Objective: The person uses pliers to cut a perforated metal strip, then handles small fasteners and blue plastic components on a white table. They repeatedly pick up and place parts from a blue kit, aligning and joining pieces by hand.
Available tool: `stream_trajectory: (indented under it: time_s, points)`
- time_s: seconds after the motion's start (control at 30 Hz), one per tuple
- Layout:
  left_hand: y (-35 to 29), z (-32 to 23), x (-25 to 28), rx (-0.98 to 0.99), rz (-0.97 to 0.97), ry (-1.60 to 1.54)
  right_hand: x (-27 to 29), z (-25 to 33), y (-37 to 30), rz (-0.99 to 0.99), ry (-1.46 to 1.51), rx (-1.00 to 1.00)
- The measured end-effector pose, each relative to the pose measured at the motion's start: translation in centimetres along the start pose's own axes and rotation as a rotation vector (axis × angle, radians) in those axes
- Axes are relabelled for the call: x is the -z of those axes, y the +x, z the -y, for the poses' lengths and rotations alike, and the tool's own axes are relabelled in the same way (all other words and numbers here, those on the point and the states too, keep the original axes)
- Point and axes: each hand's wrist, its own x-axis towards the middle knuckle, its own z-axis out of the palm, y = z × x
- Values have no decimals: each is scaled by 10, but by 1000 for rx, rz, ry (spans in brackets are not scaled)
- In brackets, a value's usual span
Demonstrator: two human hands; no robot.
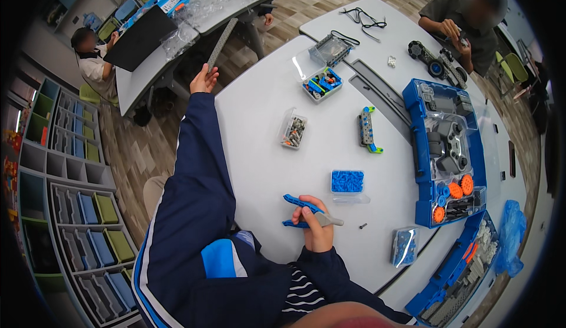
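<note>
the left grip (204,82) pinches a grey beam (223,45) jutting beyond it, the right grip (317,229) clasps a blue-and-grey tool (294,200).

A long, grey perforated beam (222,45) is held out past the edge of the white bench (259,145) by the left hand (203,81). A blue-and-grey tool (296,201) is gripped in the right hand (318,228), its two blue prongs spread. Just beyond, blue pins (347,180) are contained in a clear box (348,193). At the right, a grey controller (453,146) is held in an open blue case (420,169).
</note>
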Motion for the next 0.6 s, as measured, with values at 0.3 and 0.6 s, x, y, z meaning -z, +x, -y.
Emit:
stream_trajectory:
  time_s: [0.3, 0.6]
  points:
    - [144, -33, -60, 85, 20, 21, 0, 1, 0, 6, 21, 6]
    - [251, -84, -163, -49, -127, 60, -6, 6, 4, 4, -35, -10]
